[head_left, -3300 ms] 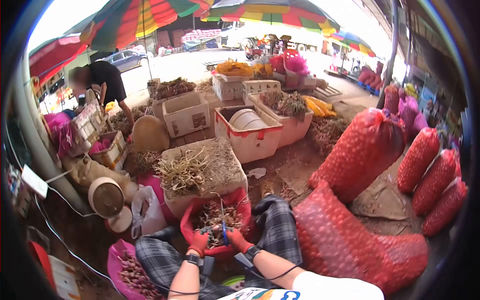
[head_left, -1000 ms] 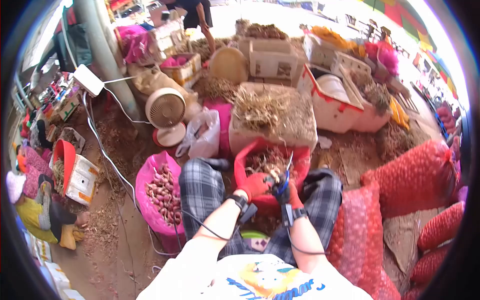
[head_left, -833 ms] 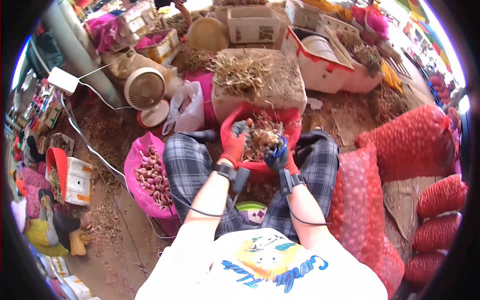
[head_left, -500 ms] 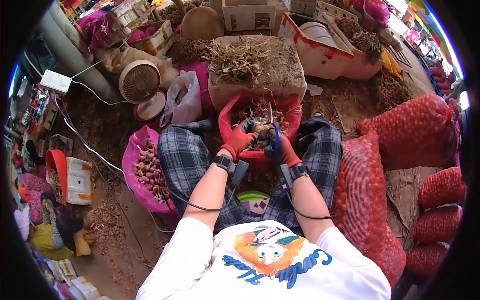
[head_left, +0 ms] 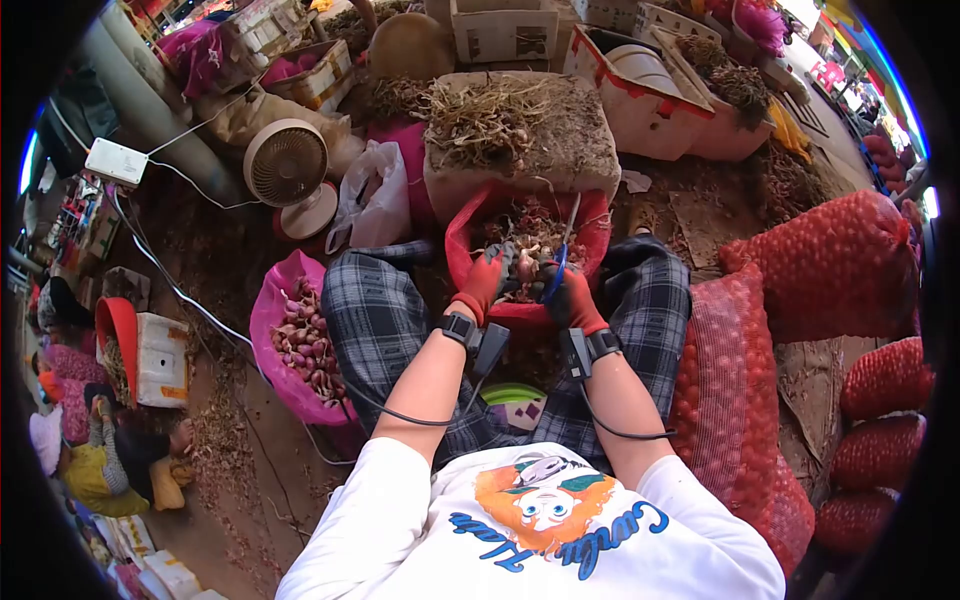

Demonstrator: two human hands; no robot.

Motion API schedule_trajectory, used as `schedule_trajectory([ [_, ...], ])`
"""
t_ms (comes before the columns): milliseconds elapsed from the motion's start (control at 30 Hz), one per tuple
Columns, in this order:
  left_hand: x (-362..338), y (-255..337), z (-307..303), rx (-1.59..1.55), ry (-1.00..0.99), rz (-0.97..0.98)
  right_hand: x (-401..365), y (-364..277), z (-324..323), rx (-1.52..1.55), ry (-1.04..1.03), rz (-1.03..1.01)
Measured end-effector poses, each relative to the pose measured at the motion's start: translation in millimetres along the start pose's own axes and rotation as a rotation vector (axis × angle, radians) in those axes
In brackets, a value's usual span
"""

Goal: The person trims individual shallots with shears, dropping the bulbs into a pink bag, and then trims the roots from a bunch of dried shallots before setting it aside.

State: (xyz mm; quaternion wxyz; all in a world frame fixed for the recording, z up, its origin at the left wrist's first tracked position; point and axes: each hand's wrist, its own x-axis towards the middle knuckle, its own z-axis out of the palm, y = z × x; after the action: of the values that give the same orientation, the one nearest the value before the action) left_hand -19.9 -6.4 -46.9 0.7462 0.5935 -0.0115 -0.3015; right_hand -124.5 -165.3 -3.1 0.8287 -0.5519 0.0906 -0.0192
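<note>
My left hand (head_left: 487, 277), in a red and dark glove, is closed at the left inside of a red basin (head_left: 461, 225). Its fingers are around something small, which looks like part of a bulb but is too small to make out. Blue-handled scissors (head_left: 557, 275) are in my right hand (head_left: 572, 298), also gloved, with the blades pointing up and away from me. Bulbs and dry stalks (head_left: 528, 235) fill the basin beyond both hands. Left of my knee, a pink bag (head_left: 268, 345) holds purple-red bulbs (head_left: 303, 338).
A dirty foam block (head_left: 577, 130) carries dried stalks (head_left: 480, 120) behind the basin. A fan (head_left: 286, 162) and white plastic bag (head_left: 372, 198) stand left. Full red net sacks (head_left: 820, 265) lie right. A person (head_left: 105, 470) sits at far left.
The view has shifted slightly. My hands have moved a little apart, the scissors have tilted to the right, and the pale bulb between my hands is less visible.
</note>
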Motion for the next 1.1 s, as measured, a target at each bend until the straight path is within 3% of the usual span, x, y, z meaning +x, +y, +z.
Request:
schedule_trajectory([
  [67,-36.6,40.7,15.1,0.538,-0.238,0.390,1.4,14.1,-8.1,-0.767,-0.066,-0.401],
  [100,-51.2,57.2,22.3,0.807,-0.359,0.586,0.4,13.9,-7.0,-0.328,-0.008,-0.191],
  [167,-52.1,58.6,27.9,0.262,-0.315,0.127,-1.3,7.5,3.4,0.550,0.102,0.229],
  [200,-52.1,58.0,30.1,-0.011,-0.283,-0.101,-4.0,-0.1,10.4,0.478,0.107,0.198],
  [300,-34.7,31.3,20.9,-0.014,-0.199,-0.026,-6.3,-12.0,20.6,0.235,0.103,0.076],
  [400,9.3,-30.1,-4.6,0.283,0.003,0.185,-1.4,-6.0,17.7,-0.057,0.080,-0.039],
  [500,-40.1,30.8,25.4,0.591,0.134,0.238,-5.2,-7.3,21.6,-0.276,0.075,-0.079],
  [600,-54.6,31.7,33.7,1.105,0.474,0.269,-12.8,-6.7,40.8,-0.371,0.091,-0.169],
  [700,3.6,-24.4,-6.5,0.528,0.429,0.003,-13.9,-11.0,43.7,-0.390,0.083,-0.062],
  [733,8.0,-24.4,-11.7,0.247,0.299,0.028,-13.0,-9.8,40.6,-0.332,0.095,-0.032],
  [800,8.0,-17.1,-19.1,0.240,-0.090,0.115,-8.2,-6.3,29.5,-0.213,0.122,0.025],
  [900,-11.2,13.9,-12.0,0.467,-0.295,0.298,-0.7,-3.1,20.5,-0.270,0.177,-0.081],
  [967,1.5,0.0,-12.7,0.396,-0.046,-0.031,1.3,-2.3,18.7,-0.314,0.123,-0.120],
  [1000,-16.4,13.3,0.0,0.609,0.182,0.126,-1.6,-10.3,23.7,-0.350,0.070,-0.126],
  [1100,-16.2,5.9,3.4,0.618,0.321,0.104,-4.5,-10.1,32.5,-0.400,0.034,-0.160],
])
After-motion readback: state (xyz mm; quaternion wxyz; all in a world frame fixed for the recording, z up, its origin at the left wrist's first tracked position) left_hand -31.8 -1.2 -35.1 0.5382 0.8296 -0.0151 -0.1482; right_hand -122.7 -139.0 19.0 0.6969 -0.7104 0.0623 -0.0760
